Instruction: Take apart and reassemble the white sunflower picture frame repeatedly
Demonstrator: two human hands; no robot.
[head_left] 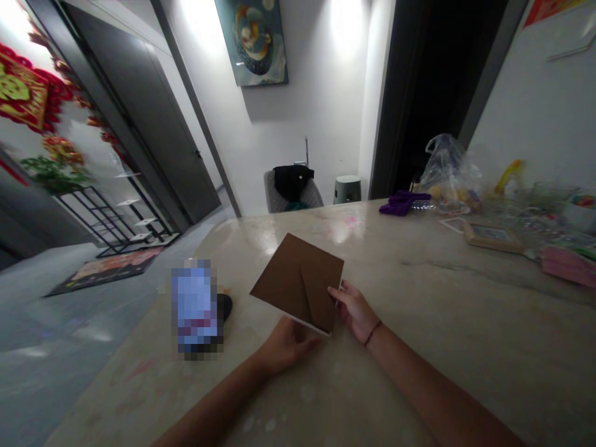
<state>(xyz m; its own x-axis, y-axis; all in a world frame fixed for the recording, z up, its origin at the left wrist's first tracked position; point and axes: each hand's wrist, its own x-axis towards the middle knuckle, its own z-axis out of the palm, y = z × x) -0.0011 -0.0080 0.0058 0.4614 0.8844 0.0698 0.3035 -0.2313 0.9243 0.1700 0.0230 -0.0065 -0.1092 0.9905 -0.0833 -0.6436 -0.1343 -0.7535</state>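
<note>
Brown board faces us in the head view: a flat, square-looking panel (284,282) with a pale edge, held tilted above the near part of the desk (475,335). A narrow tapering shape (306,298) runs down its face towards the near corner; we cannot tell whether it lifts as a flap. Our right hand (354,311) is closed on the right-hand edge, thumb on the brown face and the other fingers mostly hidden behind. Our left hand (287,344) is partly curled at the near edge, below the panel; its fingertips are hidden, so we cannot tell whether it grips or merely supports. To the left lies a pixelated object (195,307), apart from both hands; a wooden frame (493,238) lies well off to the right.

We judge the step in hand to be holding and angling the panel. The next move calls for keeping the right pinch firm and the left hand under the near edge, so the board does not swing.
</note>
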